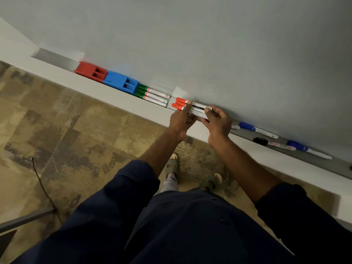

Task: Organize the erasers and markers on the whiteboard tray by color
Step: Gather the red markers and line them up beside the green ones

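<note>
Gripping the red markers (181, 104) between them, left hand (181, 121) by the caps and right hand (217, 121) on the barrels, the bundle lies lengthwise along the tray (323, 164), just right of the green markers (152, 94).

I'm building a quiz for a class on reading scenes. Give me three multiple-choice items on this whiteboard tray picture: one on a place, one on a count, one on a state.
1. What lies directly right of the blue plastic eraser?
A. the red plastic eraser
B. the green-capped markers
C. a black-capped marker

2. How many green-capped markers lie together?
A. one
B. three
C. five

3. What is the state of the bundle of red-capped markers?
A. held by both hands
B. lying untouched on the tray
C. dropped on the floor

Answers:
1 B: the green caps sit against the blue eraser's right end; the red plastic eraser is on its left.
2 B: three green caps show side by side.
3 A: the left hand and right hand both grip the bundle over the grey metal tray.
</note>
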